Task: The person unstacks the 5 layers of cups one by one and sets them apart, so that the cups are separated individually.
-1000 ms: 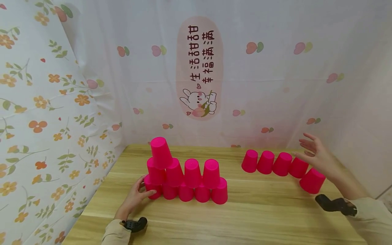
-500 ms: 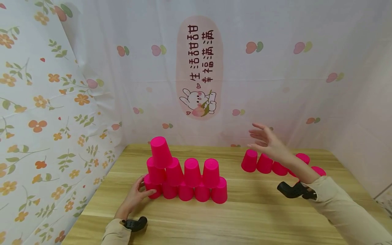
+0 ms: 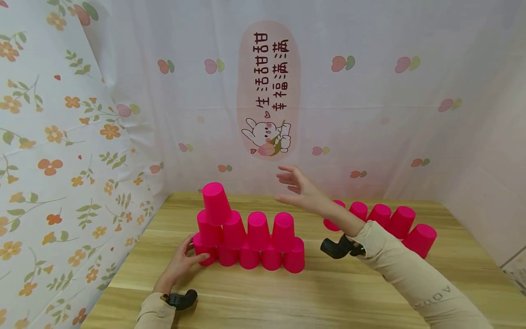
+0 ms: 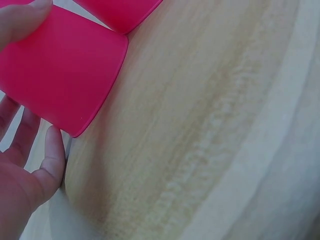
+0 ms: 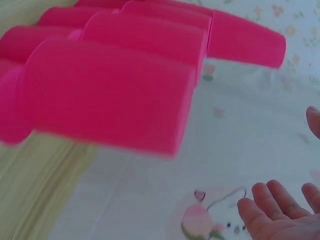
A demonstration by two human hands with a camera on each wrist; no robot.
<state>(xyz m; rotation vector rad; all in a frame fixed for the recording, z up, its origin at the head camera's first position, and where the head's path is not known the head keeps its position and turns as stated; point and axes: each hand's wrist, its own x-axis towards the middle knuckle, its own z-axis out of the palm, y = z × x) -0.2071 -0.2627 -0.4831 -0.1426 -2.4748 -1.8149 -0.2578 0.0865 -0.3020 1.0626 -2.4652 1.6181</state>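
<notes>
Upside-down bright pink cups form a stepped stack on the table. My left hand (image 3: 178, 265) holds the bottom row's leftmost cup (image 3: 209, 252), thumb on the near side and fingers round the far side. In the left wrist view, the thumb (image 4: 25, 17) lies on that cup (image 4: 70, 75). A second row of cups (image 3: 258, 232) rests on the bottom one, and a single top cup (image 3: 217, 204) stands above its left end. My right hand (image 3: 302, 189) is raised to the right of the stack, fingers spread and holding nothing. The right wrist view shows its fingers (image 5: 285, 205) apart from the cups.
More upside-down pink cups (image 3: 420, 240) stand in a row at the back right, partly hidden by my right forearm. The wooden table (image 3: 263, 301) meets a printed cloth backdrop (image 3: 370, 128) behind and a floral cloth (image 3: 51, 167) at the left.
My right hand has moved left from over the right-hand row of cups to near the stack, empty throughout. The left hand and the stacked cups have stayed in place.
</notes>
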